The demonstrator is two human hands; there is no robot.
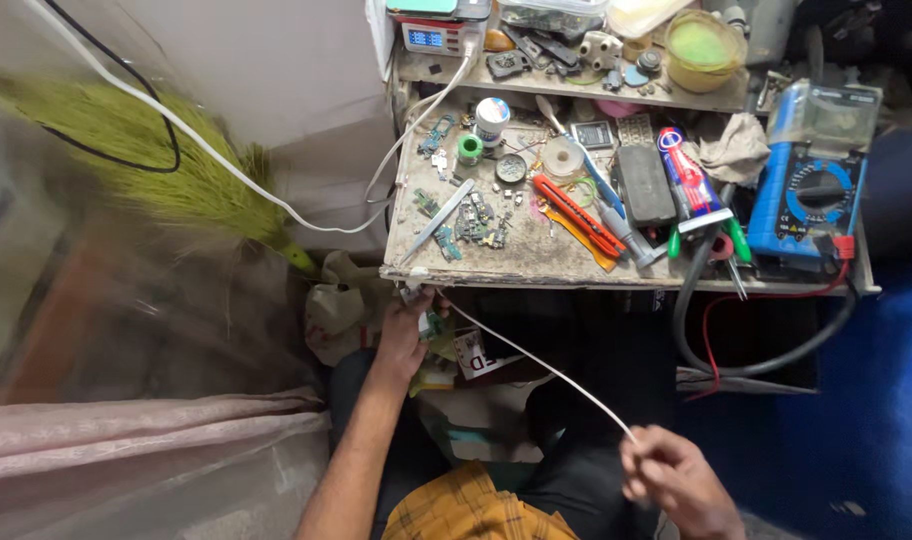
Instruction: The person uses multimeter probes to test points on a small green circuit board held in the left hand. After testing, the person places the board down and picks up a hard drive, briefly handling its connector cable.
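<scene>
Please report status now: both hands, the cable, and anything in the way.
Left hand below bench edge, at white cable. Right hand pinching cable's free end. Cable taut between hands. Nothing across it.

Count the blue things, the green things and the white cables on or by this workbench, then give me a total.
Blue: 1, the multimeter.
Green: 3, the tape roll, the lidded tub, the broom.
White cables: 1, the white cable between the left hand and the right hand.
Total: 5.
</scene>
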